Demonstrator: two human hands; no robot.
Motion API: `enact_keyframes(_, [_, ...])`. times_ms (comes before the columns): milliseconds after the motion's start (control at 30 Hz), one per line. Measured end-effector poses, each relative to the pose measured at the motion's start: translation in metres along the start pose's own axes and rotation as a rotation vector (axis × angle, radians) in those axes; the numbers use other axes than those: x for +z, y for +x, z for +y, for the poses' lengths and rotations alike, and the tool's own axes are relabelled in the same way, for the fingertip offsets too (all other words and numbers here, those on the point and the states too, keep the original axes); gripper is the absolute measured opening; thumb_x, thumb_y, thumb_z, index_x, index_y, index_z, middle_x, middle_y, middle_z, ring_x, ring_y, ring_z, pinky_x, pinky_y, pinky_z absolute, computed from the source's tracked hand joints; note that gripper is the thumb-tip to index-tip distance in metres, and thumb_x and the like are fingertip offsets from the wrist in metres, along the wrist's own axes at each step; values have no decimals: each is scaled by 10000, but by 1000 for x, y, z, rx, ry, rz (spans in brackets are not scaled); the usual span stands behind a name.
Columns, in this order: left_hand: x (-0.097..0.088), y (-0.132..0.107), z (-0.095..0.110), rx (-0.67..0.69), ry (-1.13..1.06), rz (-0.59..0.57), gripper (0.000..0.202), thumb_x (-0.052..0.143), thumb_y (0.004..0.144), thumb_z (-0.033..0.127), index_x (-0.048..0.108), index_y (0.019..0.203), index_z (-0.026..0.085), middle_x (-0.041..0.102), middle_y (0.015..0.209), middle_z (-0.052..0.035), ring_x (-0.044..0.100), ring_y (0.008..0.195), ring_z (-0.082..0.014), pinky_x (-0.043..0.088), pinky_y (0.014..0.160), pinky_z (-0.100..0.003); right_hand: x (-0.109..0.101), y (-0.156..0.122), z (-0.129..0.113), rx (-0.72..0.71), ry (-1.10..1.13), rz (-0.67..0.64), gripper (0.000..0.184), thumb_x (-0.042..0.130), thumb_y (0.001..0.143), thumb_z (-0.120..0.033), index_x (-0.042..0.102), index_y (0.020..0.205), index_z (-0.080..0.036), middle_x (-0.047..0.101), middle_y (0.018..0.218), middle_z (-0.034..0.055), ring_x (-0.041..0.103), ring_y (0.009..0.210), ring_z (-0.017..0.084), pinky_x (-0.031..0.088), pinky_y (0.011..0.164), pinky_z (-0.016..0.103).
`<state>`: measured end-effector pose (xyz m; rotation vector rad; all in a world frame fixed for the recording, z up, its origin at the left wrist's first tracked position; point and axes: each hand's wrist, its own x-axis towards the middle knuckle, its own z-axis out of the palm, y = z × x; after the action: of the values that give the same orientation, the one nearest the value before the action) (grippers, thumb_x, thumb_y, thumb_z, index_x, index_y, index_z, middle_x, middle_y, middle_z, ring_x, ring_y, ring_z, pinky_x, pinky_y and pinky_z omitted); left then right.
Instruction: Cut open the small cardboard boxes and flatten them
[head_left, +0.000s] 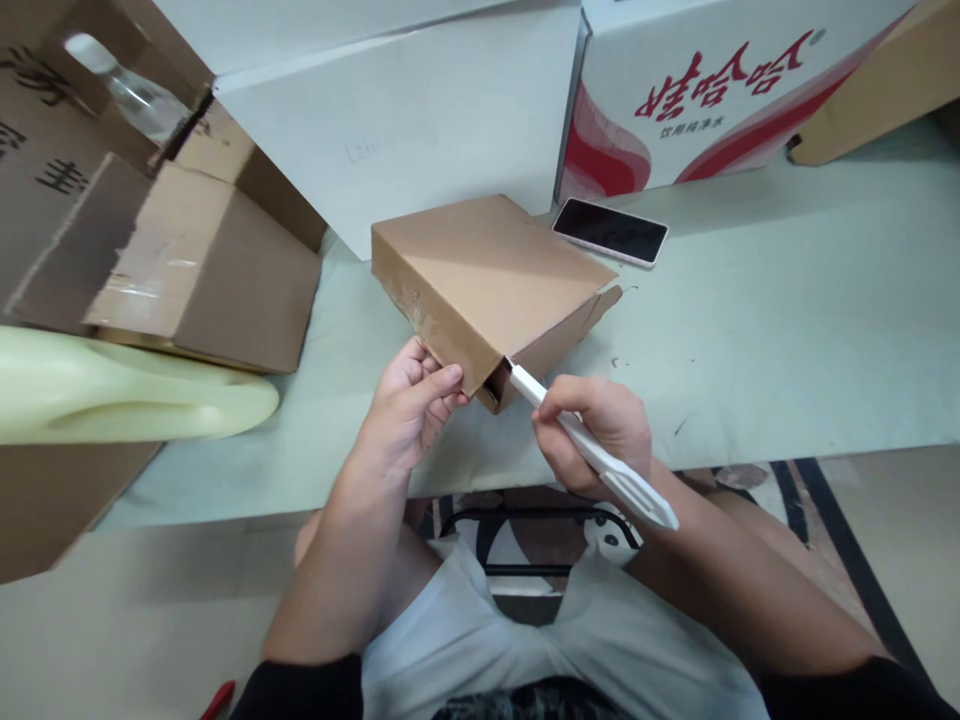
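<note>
A brown cardboard box (487, 270) rests at an angle near the front of the table, one corner toward me. My left hand (416, 400) pinches its near left lower edge, thumb on the outside and fingers partly hidden beneath. In my right hand (596, 430) is a white utility knife (622, 485), gripped like a pen. The knife's tip meets the box at its near corner, where a dark gap shows between the top panel and the right side. A loose strip of cardboard sticks out at the box's right end.
Behind the box lies a smartphone (611, 231) with a dark screen. White cartons (420, 130) stand at the back, one with red lettering (720, 90). On the left are brown boxes (247, 270), a clear bottle (142, 100) and a pale yellow plastic object (150, 390). Small scraps dot the tablecloth (787, 330).
</note>
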<state>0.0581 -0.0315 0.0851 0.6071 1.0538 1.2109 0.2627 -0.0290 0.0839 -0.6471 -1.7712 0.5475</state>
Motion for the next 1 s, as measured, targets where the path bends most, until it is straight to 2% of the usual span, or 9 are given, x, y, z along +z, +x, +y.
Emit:
enact_keyframes(167, [1, -1, -2, -8, 5, -53, 508, 991, 651, 270, 631, 1002, 199, 714, 797, 37, 666, 647, -79, 550, 555, -140, 3, 1, 3, 6, -40, -53, 219, 552, 826, -51, 517, 873, -262, 564, 632, -93, 488, 491, 60, 376, 483, 184])
enact_keyframes(333, [4, -1, -3, -6, -18, -38, 518, 1010, 620, 256, 652, 988, 189, 720, 791, 33, 643, 598, -68, 535, 527, -128, 5, 0, 6, 14, 8, -106, 272, 514, 803, 7, 510, 887, -251, 610, 667, -96, 516, 510, 47, 373, 492, 166])
enact_keyframes(533, [0, 2, -5, 12, -54, -42, 489, 1003, 631, 238, 656, 973, 185, 730, 793, 31, 658, 601, -69, 549, 537, -129, 2, 2, 5, -10, -46, -108, 210, 539, 862, -38, 515, 890, -245, 629, 686, -80, 540, 540, 49, 414, 533, 153])
enact_keyframes(733, [-8, 6, -6, 44, -83, 12, 479, 997, 627, 208, 679, 984, 174, 742, 828, 24, 685, 618, -71, 560, 538, -126, -2, 5, 3, -36, -37, -120, 166, 537, 905, -79, 528, 899, -245, 640, 700, -68, 548, 556, 55, 414, 543, 160])
enact_keyframes(1000, [-3, 4, -8, 28, -70, -6, 465, 1000, 630, 236, 671, 953, 170, 739, 798, 24, 676, 591, -72, 552, 519, -123, -1, 3, 4, -32, -40, -114, 173, 531, 903, -71, 526, 894, -244, 638, 693, -71, 536, 542, 54, 397, 523, 164])
